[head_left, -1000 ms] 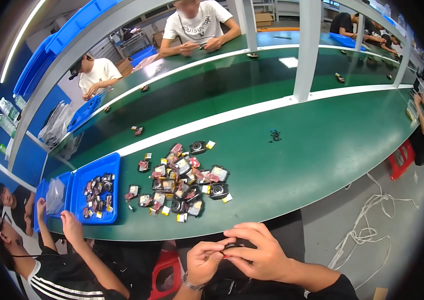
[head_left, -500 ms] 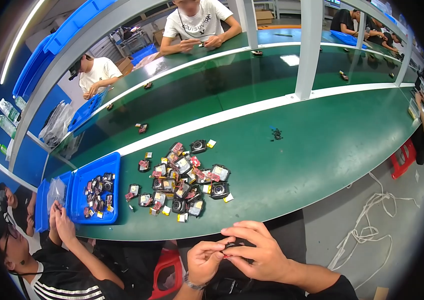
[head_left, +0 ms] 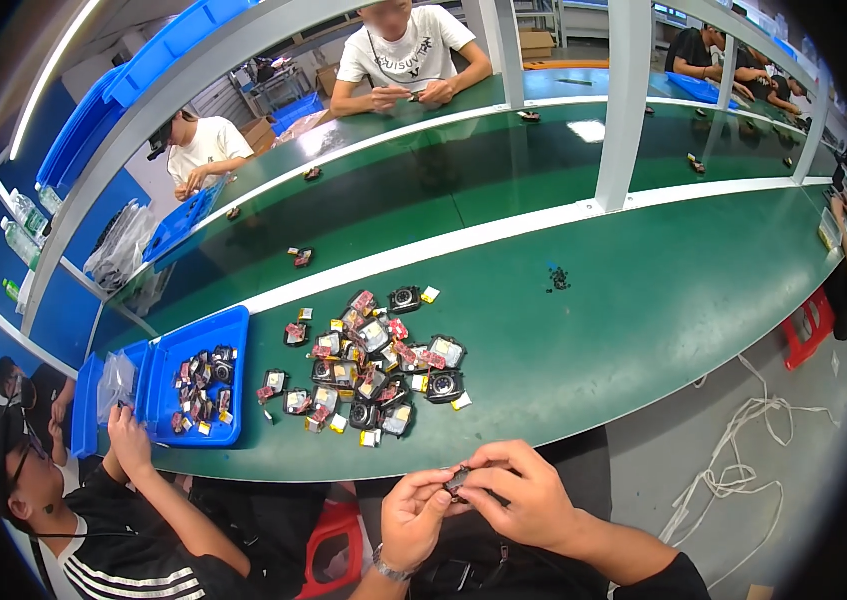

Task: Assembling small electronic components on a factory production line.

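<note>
Just off the near edge of the green table, my left hand (head_left: 416, 518) and my right hand (head_left: 524, 497) hold a small dark electronic unit (head_left: 458, 482) between them. Fingers and thumbs of both hands pinch it from either side, covering much of it. Beyond my hands, a heap of similar black camera-like units (head_left: 364, 372) lies on the green table (head_left: 584, 350), with red circuit boards and yellow-and-white tabs hanging from them. A small pile of tiny black parts (head_left: 558, 279) lies farther right.
Left of the heap, a blue tray (head_left: 241, 405) holds more units. A co-worker (head_left: 134, 530) sits at my left, and another person (head_left: 409, 55) works across the table. White posts (head_left: 626, 110) rise from the divider. White cables (head_left: 734, 470) trail over the floor at right.
The unit has turned in my fingers, so its dark face shows instead of a red edge. The view has shifted slightly, and the heap is the same.
</note>
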`<state>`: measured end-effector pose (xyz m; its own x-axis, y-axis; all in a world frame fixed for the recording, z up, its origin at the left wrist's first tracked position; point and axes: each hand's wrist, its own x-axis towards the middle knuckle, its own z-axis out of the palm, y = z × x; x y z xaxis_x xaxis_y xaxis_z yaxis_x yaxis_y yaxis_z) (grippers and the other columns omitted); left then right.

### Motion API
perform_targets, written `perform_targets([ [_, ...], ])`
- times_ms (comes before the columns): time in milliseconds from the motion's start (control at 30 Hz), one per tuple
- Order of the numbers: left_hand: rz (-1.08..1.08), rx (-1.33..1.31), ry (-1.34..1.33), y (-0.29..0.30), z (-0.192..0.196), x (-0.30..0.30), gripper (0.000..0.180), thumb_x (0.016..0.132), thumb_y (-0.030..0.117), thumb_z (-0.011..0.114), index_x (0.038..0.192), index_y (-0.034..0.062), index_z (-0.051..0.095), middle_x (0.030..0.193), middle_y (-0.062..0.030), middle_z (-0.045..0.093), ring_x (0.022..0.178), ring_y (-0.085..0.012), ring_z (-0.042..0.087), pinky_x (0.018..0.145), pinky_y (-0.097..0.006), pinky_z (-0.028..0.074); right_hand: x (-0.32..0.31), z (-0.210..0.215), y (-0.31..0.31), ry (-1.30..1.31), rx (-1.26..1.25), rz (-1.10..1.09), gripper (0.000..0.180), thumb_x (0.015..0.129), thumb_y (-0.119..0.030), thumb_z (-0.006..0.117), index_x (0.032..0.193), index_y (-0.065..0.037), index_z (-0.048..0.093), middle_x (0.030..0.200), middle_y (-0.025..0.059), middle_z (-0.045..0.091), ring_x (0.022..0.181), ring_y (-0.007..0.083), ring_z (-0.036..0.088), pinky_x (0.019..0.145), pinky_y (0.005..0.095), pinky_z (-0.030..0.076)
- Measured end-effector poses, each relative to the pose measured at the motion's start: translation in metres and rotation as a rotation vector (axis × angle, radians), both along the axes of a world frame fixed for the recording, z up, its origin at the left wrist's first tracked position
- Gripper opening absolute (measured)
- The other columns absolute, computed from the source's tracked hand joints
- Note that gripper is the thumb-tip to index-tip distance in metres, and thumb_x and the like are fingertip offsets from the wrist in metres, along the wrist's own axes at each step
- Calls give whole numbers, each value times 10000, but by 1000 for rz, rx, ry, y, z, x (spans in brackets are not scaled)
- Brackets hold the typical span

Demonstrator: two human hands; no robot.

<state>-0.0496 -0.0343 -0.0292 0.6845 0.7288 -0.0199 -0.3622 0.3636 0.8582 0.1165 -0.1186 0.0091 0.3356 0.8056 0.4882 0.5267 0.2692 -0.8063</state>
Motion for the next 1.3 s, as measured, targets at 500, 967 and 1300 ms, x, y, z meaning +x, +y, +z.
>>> perform_targets([
  [500, -15, -63, -38, 2, 7, 2, 230, 1009, -40, 568, 1235, -71, 532, 1307, -281, 623, 1155, -305, 680, 935, -450, 631, 1, 6, 3, -400, 126, -88, 292, 702, -4, 800, 986, -48, 749, 957, 56, 686, 843, 234, 680, 682, 326, 575],
  [967, 7, -13, 107, 3, 10, 1, 248, 1000, -60, 566, 1246, -82, 534, 1273, -258, 641, 1151, -276, 677, 937, -433, 631, -5, 2, 5, -607, 108, -169, 222, 721, -66, 774, 939, -69, 735, 959, 26, 669, 857, 218, 633, 701, 350, 513],
  [1300, -28, 249, 270, 37, 87, 13, 204, 999, -22, 586, 1201, -51, 596, 1212, -177, 697, 1098, -216, 691, 871, -342, 620, 39, 36, 9, -212, 200, -72, 258, 732, -104, 850, 973, -101, 756, 1062, 59, 694, 938, 263, 640, 807, 360, 528],
])
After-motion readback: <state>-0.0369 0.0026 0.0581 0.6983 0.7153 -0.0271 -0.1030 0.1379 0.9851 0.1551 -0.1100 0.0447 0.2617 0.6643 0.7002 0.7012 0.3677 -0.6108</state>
